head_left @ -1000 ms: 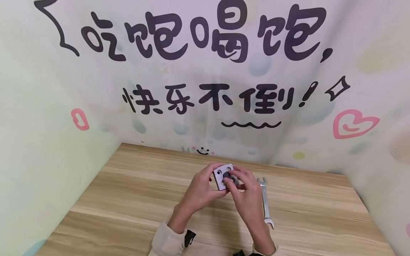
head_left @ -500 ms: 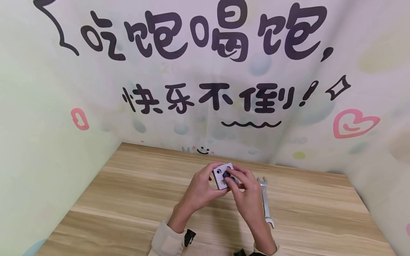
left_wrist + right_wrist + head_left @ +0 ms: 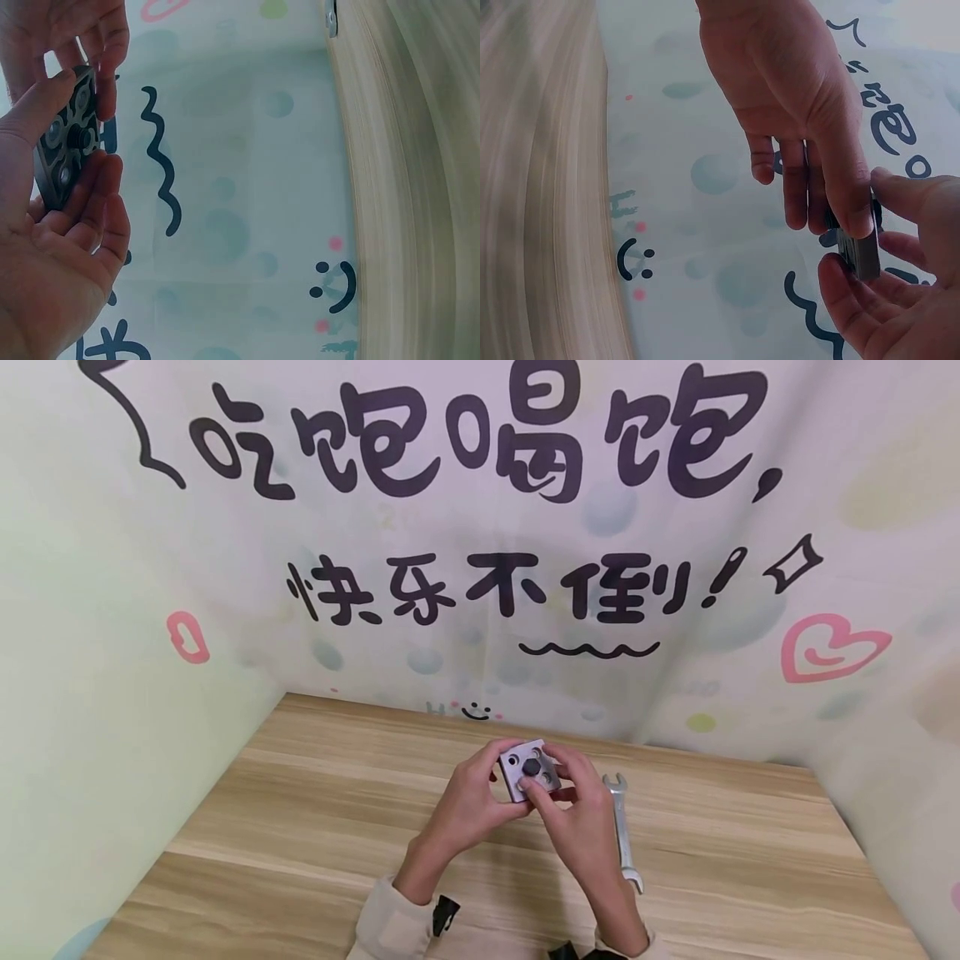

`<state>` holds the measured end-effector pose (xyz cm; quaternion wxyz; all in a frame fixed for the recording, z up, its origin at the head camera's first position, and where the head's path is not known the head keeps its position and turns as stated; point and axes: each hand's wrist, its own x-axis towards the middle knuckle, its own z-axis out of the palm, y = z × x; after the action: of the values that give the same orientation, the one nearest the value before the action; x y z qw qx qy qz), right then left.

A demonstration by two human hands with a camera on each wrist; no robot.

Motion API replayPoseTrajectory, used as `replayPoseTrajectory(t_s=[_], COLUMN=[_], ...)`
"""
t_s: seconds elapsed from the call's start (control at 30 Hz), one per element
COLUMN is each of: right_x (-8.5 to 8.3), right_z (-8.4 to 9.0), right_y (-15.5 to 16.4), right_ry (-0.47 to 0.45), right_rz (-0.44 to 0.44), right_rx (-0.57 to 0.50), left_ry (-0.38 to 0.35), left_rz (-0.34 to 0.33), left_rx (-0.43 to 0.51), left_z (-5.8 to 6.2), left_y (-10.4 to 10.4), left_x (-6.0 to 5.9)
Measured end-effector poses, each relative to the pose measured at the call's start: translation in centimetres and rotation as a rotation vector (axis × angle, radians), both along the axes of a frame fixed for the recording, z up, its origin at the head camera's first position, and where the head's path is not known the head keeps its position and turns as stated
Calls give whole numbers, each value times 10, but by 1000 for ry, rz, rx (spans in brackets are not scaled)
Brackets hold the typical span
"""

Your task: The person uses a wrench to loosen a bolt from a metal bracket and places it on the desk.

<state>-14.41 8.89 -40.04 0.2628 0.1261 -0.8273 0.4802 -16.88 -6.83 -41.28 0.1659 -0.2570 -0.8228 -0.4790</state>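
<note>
Head view shows a small square metal plate (image 3: 517,773) held up in the air, just below the middle of the frame. It is gray, hard and flat, with round holes near its corners, and a dark bolt (image 3: 532,767) with a chunky head sticks up from its middle. The left wrist view has the plate at the upper left, tipped on its edge, and its face has holes and curvy grooves. Right wrist view, at the lower right, shows its side, which looks thick and smooth. The left hand (image 3: 468,802) bends around the plate from the left, its fingers clamped on the edges, thumb on one side and fingertips on the other. The right hand (image 3: 583,817) comes up from the lower right, and its fingers pinch the plate too, with the thumb on the face just beside the bolt. Both wrists slant in toward each other, and a cream cloth sleeve (image 3: 393,920) covers the left arm at the bottom. A shiny wrench (image 3: 620,833) lies on the desk (image 3: 330,827) just right of the right hand, so that side is tight. Wood with long streaks spreads wide to the left. Behind the hands, the desk's back edge meets a pale cloth wall (image 3: 420,533) with big black writing.
</note>
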Motion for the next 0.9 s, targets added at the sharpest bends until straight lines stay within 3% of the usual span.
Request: replayPoseTrajectory(t_s=[0.47,0.9], right_x=[-1,1], right_z=[-1,0], right_y=[-2,-2], right_ry=[18,10], right_rz=[-8,-20], right_rx=[-72,-32], left_ry=[-10,-9], left_rz=[-13,-7], left_rx=[-1,1], left_z=[1,2], left_y=[1,1], left_x=[0,1])
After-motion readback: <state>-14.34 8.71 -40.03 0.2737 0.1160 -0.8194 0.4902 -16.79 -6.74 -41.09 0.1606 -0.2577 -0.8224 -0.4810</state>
